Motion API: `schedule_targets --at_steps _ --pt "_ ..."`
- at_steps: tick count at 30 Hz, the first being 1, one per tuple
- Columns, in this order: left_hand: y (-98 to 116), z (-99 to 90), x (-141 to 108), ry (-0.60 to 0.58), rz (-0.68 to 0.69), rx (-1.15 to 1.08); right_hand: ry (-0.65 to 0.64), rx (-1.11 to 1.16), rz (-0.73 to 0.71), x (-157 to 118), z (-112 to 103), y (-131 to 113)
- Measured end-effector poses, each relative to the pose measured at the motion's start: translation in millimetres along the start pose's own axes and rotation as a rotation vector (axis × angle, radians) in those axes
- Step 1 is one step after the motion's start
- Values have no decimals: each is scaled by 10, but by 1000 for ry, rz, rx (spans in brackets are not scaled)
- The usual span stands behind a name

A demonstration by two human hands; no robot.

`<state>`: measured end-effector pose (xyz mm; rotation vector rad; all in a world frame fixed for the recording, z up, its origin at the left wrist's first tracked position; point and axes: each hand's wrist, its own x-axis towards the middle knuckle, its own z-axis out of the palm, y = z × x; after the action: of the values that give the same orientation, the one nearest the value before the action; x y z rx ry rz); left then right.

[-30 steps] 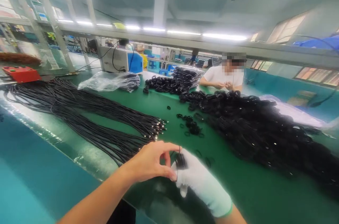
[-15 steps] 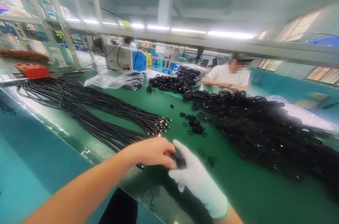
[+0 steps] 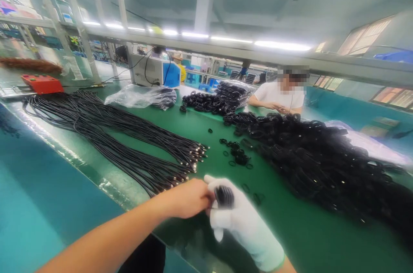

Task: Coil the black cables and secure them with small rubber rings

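My right hand (image 3: 237,217), in a white glove, is closed around a small coiled black cable (image 3: 224,197) above the front of the green table (image 3: 290,230). My bare left hand (image 3: 190,198) comes in from the left and touches the coil's left side. Its fingers are bent and pressed together there; what they grip is hidden behind the hand. Just beyond the left hand lie long straight black cables (image 3: 119,135), their metal-tipped ends (image 3: 195,154) pointing right. Small black rings (image 3: 240,156) are scattered past my right hand.
A big heap of coiled black cables (image 3: 309,148) covers the table's right side. A clear plastic bag (image 3: 132,96) and a red control box (image 3: 42,84) sit at the back left, near a blue-and-white machine (image 3: 155,71). A person (image 3: 280,96) in white sits across the table.
My left hand has moved slightly down and left across the coil, uncovering more of it. My gloved right hand has turned a little, and the coil now shows higher in its grip.
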<state>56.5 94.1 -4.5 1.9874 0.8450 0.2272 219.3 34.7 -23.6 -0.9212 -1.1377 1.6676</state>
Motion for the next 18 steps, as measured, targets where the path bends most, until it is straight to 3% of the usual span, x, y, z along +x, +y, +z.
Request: schedule_targets --at_steps 3,5,9,12,15,18 --pt "49 -60 17 -138 -22 -14 -137 151 -67 -31 -60 88" --pt "85 -145 29 -195 -87 -179 -195 229 -137 -28 -101 135" --pt "175 -216 41 19 -85 -664 -208 282 -205 -11 -130 158" --pt "243 -141 19 121 3 -849 -191 275 -220 -13 -125 137" --pt "291 -51 -28 293 137 -703 -159 260 -221 -10 -123 117" --pt "323 -13 -57 434 281 -241 -159 240 -144 -2 -130 113"
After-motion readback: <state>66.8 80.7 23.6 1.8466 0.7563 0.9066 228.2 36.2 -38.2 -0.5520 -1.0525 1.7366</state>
